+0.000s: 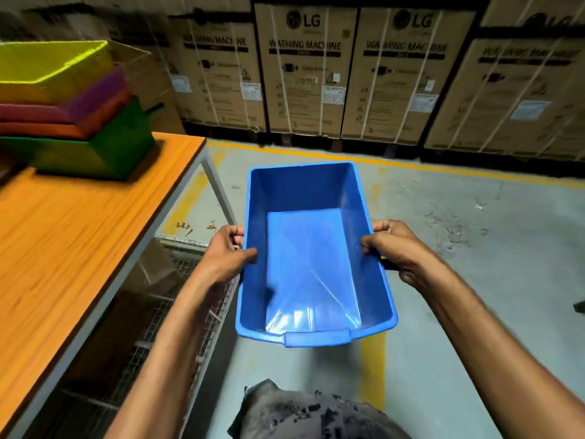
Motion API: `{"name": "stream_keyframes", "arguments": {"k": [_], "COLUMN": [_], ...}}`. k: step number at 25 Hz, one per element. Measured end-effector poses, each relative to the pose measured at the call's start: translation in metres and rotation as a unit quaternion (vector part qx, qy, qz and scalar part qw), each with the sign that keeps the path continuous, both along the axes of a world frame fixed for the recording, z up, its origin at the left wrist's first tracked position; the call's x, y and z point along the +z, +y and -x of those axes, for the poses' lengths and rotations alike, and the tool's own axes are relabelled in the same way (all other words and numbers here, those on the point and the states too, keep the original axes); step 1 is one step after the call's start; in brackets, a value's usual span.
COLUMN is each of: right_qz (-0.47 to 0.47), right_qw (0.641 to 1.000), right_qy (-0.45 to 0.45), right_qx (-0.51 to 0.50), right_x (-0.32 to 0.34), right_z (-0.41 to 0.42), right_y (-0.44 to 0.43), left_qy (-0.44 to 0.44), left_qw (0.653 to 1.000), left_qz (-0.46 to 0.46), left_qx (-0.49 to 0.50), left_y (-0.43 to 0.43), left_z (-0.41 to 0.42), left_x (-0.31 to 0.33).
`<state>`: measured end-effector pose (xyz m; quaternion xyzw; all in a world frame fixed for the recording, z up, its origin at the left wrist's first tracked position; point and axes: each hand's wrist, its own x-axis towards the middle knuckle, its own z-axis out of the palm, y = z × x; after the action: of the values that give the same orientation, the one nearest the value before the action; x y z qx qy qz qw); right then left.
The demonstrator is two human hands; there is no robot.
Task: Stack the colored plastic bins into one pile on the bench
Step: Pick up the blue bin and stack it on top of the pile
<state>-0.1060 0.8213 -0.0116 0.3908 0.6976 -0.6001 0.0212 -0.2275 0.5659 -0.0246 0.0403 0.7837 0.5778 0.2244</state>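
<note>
Blue bin (311, 248) carried in both hands, beside the bench (72, 236).

The left hand (226, 253) and right hand (397, 248) each clamp a long side wall, thumbs inside and fingers curled under the rim, likely to keep the bin level and open side up so it can drop into the pile (72, 103) at the bench's far end (green at the bottom, then orange, purple and yellow nested above). The bin hangs over the floor (459, 312), well apart from that pile. It is an empty, glossy blue tub with tapering walls, a flat shiny base and a small lip at the near end.
</note>
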Motion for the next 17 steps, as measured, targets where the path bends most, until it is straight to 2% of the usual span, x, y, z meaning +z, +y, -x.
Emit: {"name": "stream_keyframes", "arguments": {"k": [3,7,10,17], "right_qz": [-0.024,-0.042,-0.097,-0.095], "right_qw": [0.999,0.993,0.985,0.975], "right_qy": [0.002,0.101,0.143,0.198], "right_qx": [0.026,0.048,0.017,0.011], "right_x": [-0.001,-0.013,-0.018,0.01], "right_z": [0.052,0.119,0.171,0.277], "right_y": [0.029,0.044,0.047,0.068], "left_qy": [-0.008,0.085,0.178,0.238], "left_qw": [1.0,0.992,0.975,0.956], "left_qz": [0.007,-0.014,-0.017,-0.008], "left_qx": [0.029,0.094,0.132,0.17], "left_y": [0.022,0.044,0.059,0.084], "left_z": [0.041,0.099,0.139,0.228], "left_x": [-0.002,-0.017,-0.017,0.013]}}
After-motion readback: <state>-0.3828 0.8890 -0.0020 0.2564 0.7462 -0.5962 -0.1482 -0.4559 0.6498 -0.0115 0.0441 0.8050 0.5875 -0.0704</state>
